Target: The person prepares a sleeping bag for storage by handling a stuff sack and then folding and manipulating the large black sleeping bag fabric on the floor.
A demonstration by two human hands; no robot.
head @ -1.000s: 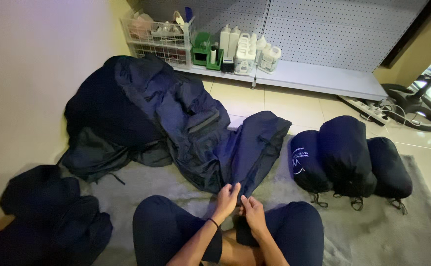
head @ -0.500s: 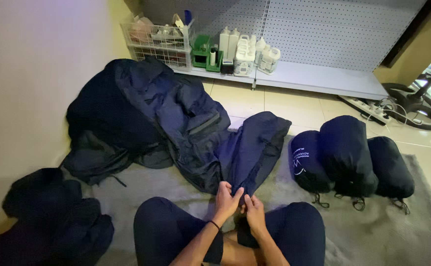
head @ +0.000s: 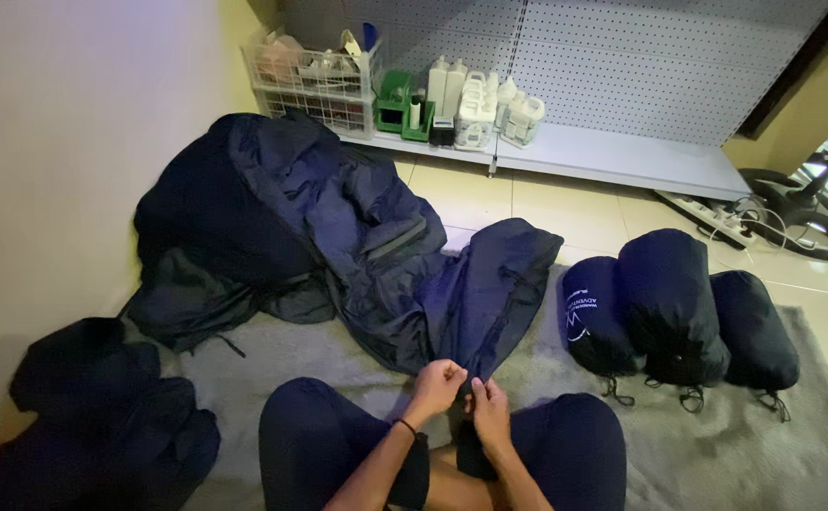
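Both hands, left hand (head: 436, 386) and right hand (head: 490, 414), pinch the crumpled dark navy sleeping bag's (head: 475, 298) end.

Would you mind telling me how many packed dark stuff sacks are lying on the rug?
3, side by side at the right: left sack, middle sack, right sack. Others may be hidden.

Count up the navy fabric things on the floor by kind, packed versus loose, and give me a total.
Packed stuff sacks, in a row on the grey rug: 3
Loose heaps of navy fabric: 2, one spread-out pile whose near end both hands, left hand and right hand, pinch; one pile by the wall
Total: 5
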